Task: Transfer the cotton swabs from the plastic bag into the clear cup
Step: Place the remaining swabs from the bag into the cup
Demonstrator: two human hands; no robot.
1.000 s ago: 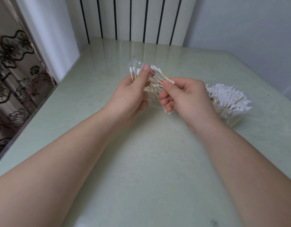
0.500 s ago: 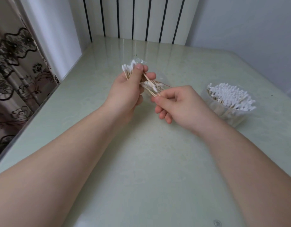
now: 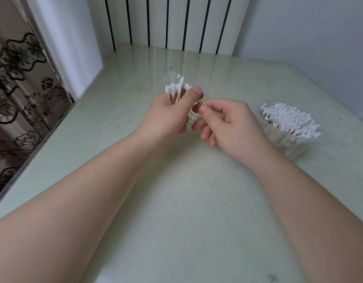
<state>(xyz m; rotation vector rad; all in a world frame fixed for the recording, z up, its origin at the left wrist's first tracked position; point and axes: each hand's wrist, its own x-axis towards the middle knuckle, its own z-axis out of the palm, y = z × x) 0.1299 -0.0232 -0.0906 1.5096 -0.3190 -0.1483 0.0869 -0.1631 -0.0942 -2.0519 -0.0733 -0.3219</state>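
Swabs (image 3: 177,89), white-tipped on wooden sticks, bunch in left grip (image 3: 168,115).

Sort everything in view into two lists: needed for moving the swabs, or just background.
Job: plastic bag of cotton swabs in left hand; right hand pinching swabs; clear cup, partly filled.
Background: table, flowered curtain, striped wall panel.

"How many of each did you have?"
"One bag (image 3: 173,77), one cup (image 3: 287,144), one table (image 3: 176,201), plus two hands, my left hand (image 3: 166,115) and right hand (image 3: 229,123)."
"And swabs (image 3: 176,88)?"
"Two bunches, far too many to count."
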